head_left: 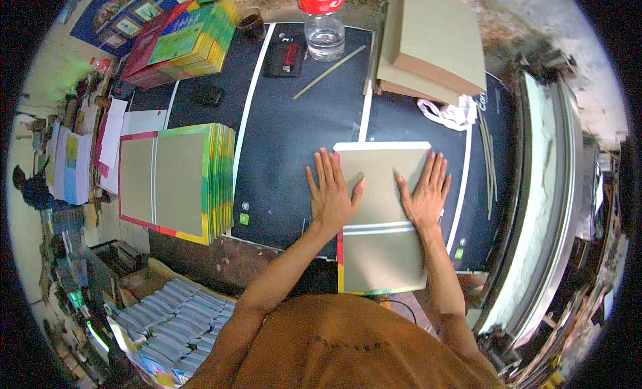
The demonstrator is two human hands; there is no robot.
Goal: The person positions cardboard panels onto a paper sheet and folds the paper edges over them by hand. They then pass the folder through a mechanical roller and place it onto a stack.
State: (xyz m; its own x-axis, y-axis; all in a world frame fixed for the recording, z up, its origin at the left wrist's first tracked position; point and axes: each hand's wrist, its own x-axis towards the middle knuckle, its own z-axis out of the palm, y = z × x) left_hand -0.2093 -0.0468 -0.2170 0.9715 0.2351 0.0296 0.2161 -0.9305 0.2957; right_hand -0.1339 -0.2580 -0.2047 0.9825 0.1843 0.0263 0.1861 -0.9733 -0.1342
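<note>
Grey cover (378, 255) placed right of centre in the frame, lying flat on the dark tabletop (287, 141), its lower part reaching the near side. Pale double stripe seen across its middle; white strip along the top edge, red and yellow at lower left. Left hand (331, 196) laid flat over its left edge, right hand (424, 193) over its right edge; fingers extended, hands apart from each other, neither clamped on anything. Stack of covers (177, 188) with coloured edges seen at left of centre. Clear bottle (324, 38) with red label stood at top centre; thin stick (329, 72) laid slantwise just beside it, red lighter (289, 58) to its left. Thick board stack (441, 41) placed at upper right, white cloth (451, 113) bunched just below. Thin strips (488, 168) laid farther right. Colourful book stack (180, 48) set at upper left. Grey bundles (174, 315) packed in rows at lower left.
</note>
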